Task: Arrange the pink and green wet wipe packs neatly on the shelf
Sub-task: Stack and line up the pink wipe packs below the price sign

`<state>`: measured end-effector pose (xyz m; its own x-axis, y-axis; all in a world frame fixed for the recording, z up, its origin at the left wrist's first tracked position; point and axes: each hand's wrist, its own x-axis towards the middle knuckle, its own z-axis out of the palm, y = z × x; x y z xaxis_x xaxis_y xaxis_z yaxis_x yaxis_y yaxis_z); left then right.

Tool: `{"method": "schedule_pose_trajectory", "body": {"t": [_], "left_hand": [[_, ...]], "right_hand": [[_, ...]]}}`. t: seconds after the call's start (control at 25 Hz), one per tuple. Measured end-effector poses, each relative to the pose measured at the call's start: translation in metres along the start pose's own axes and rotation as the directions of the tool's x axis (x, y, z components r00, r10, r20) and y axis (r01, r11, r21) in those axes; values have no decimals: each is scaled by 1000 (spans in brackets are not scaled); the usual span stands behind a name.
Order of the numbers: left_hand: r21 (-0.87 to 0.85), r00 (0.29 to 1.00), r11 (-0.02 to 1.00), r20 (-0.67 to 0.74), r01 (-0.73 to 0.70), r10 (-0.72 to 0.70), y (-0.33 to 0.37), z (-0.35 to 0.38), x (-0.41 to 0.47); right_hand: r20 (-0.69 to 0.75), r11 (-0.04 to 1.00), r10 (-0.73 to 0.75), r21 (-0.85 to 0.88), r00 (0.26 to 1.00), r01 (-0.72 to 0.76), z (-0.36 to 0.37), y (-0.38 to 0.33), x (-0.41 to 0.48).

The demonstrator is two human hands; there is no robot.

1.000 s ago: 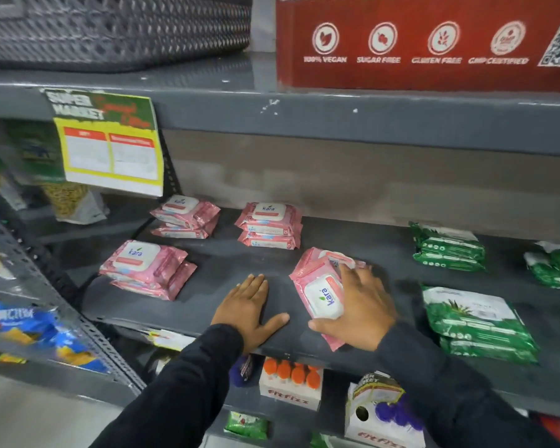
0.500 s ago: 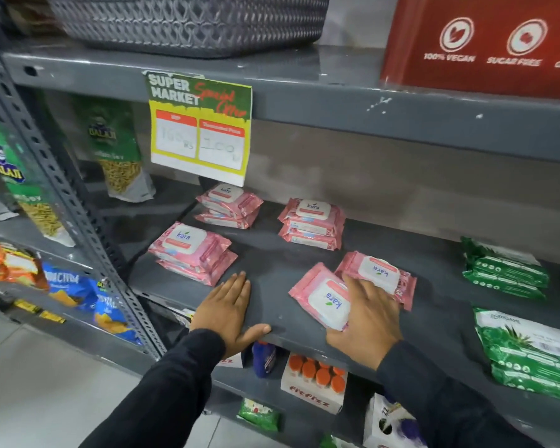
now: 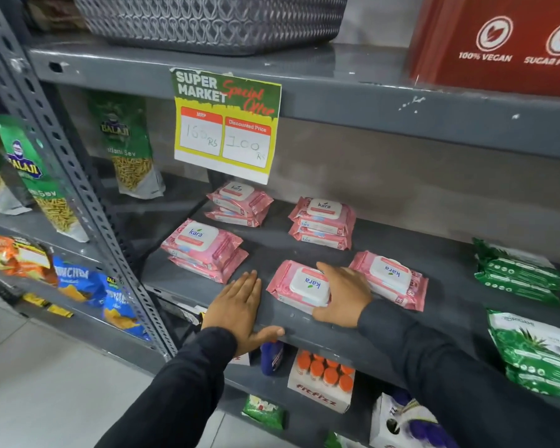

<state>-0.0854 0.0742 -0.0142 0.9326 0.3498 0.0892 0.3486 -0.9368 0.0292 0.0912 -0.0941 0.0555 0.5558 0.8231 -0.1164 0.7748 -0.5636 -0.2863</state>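
1. My right hand (image 3: 343, 294) lies flat, fingers spread over a pink pack (image 3: 299, 286); no closed grip.
2. My left hand (image 3: 240, 310) rests open-palmed on the shelf (image 3: 304, 334), just left of that pack.
3. Green packs (image 3: 518, 273) lie well right of my right hand.

Bare shelf (image 3: 450, 295) strip between pink packs (image 3: 390, 279), green packs (image 3: 516, 271).

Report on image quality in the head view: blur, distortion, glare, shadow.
Head view: wide-angle bending bows the upright post and shelf edges; the snack bags at the left edge smear with blur, while the pink pack under the right hand reads sharp; soft glare sits on the green packs; the back of the shelf lies in shadow.
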Motion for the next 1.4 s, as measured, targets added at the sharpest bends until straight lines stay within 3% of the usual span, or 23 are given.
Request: {"method": "schedule_pose_trajectory", "body": {"t": [0.24, 0.36, 0.56, 0.64, 0.76, 0.84, 0.96, 1.16, 1.28, 1.4], "left_hand": [[12, 1000, 1000, -1, 6, -6, 0, 2, 1], [11, 1000, 1000, -2, 20, -20, 1, 2, 0], [10, 1000, 1000, -4, 26, -26, 2, 1, 0], [12, 1000, 1000, 4, 24, -24, 2, 0, 1], [2, 1000, 1000, 6, 27, -27, 2, -1, 1], [3, 1000, 1000, 16, 22, -22, 2, -1, 1], [7, 1000, 1000, 24, 18, -18, 2, -1, 1], [4, 1000, 1000, 23, 17, -17, 2, -3, 1], [-8, 1000, 1000, 23, 21, -21, 2, -3, 1], [-15, 999, 999, 17, 31, -31, 3, -3, 0]], "right_hand": [[105, 996, -88, 43, 991, 84, -32, 10, 3], [106, 991, -104, -73, 989, 112, -30, 4, 0], [2, 981, 59, -187, 998, -58, -20, -9, 5], [-21, 987, 79, -136, 997, -81, -13, -14, 9], [-69, 1000, 4, 6, 998, -4, -16, -15, 14], [17, 983, -107, -146, 994, 109, -25, -10, 19], [274, 872, -195, -390, 942, 294, -30, -5, 25], [238, 912, -275, -242, 932, 330, -35, -5, 32], [205, 915, -219, -296, 954, 273, -37, -3, 31], [114, 924, -79, -365, 990, 116, -30, -6, 26]]}}
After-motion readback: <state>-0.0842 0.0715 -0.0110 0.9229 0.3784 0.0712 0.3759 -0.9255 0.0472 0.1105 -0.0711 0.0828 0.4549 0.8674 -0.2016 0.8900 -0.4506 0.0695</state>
